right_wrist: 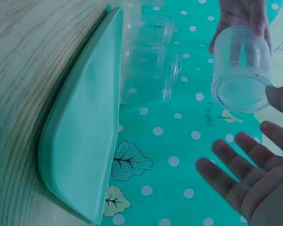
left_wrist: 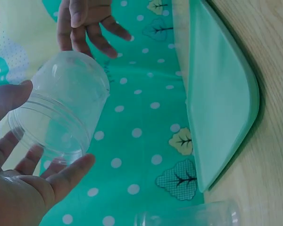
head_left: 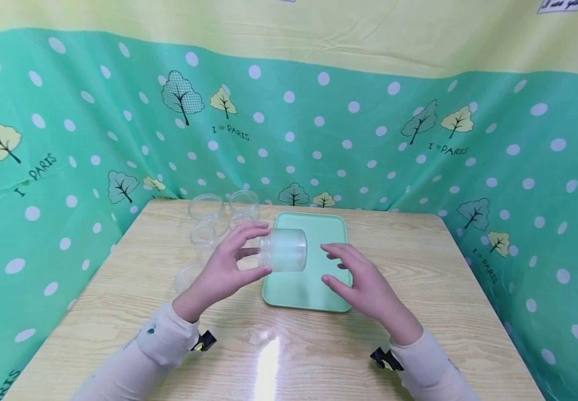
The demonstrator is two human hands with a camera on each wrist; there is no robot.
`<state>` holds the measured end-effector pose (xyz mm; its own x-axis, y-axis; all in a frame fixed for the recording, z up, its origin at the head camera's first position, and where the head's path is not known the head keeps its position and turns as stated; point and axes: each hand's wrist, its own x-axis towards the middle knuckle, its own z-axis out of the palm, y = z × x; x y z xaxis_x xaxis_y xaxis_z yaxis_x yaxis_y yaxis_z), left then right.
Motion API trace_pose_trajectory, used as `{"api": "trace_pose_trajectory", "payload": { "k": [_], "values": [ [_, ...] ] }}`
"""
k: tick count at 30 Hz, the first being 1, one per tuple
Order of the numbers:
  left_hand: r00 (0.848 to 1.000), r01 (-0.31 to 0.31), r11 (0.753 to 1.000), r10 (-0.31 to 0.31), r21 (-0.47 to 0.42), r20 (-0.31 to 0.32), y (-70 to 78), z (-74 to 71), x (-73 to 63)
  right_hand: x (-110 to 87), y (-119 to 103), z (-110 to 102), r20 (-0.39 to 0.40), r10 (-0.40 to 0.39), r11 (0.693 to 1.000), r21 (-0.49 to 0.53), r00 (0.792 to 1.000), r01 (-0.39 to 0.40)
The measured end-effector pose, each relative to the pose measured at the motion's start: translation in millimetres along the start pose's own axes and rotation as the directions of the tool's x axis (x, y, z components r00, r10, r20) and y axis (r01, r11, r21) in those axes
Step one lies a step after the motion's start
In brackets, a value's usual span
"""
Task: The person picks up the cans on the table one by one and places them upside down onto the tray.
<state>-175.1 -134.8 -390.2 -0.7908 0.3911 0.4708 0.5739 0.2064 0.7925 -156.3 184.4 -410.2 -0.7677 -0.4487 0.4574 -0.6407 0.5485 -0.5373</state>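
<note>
Here, the left hand [head_left: 226, 268], turned inward, grips a clear jar [head_left: 287, 250].

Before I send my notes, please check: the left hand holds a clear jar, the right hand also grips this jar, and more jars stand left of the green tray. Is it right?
No: the right hand is open and does not touch the jar; the head view shows a gap between them. The left hand holds it, and more jars stand left of the tray.
</note>
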Motion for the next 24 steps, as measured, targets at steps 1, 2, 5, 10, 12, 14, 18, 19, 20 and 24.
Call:
{"api": "trace_pose_trajectory", "payload": {
  "k": [1,2,5,10,12,14,18,19,20,24],
  "values": [
    [1.0,-0.004,1.0,0.004,-0.011,0.003,-0.1,1.6,-0.5,0.1,0,0,0.009,-0.003,0.999,0.035,1.0,0.003],
    [1.0,-0.004,1.0,0.004,-0.021,0.004,-0.3,3.2,-1.0,0.2,1,-1,0.016,-0.01,0.998,0.063,1.0,0.009],
    [1.0,-0.001,0.999,0.001,-0.048,0.006,-0.5,7.3,-2.4,0.2,2,-1,0.025,-0.03,0.994,0.106,0.999,0.028],
    [1.0,-0.015,0.996,0.016,-0.084,0.014,-0.6,11.8,-3.6,0.6,2,-1,0.011,-0.047,0.992,0.119,0.999,0.046],
    [1.0,-0.026,0.996,0.028,-0.09,0.014,-1.0,12.7,-4.3,1.0,1,-1,0.004,-0.045,0.993,0.105,0.999,0.045],
    [0.999,-0.032,0.995,0.034,-0.091,0.015,-1.7,13.3,-4.7,1.4,0,-2,-0.004,-0.045,0.994,0.099,0.999,0.045],
    [0.999,-0.039,0.994,0.042,-0.099,0.028,-2.7,14.7,-6.1,1.6,-1,-3,-0.015,-0.058,0.991,0.12,0.998,0.059],
    [0.999,-0.039,0.994,0.043,-0.103,0.032,-2.7,15.2,-6.6,1.4,-1,-3,-0.015,-0.062,0.989,0.132,0.998,0.064],
    [0.998,-0.039,0.993,0.044,-0.107,0.037,-2.8,15.7,-7.0,1.3,-1,-2,-0.012,-0.064,0.988,0.143,0.998,0.065],
    [0.998,-0.042,0.991,0.049,-0.13,0.049,-2.3,17.5,-8.3,0.5,-1,0,-0.007,-0.076,0.979,0.187,0.997,0.076]
  ]
}}
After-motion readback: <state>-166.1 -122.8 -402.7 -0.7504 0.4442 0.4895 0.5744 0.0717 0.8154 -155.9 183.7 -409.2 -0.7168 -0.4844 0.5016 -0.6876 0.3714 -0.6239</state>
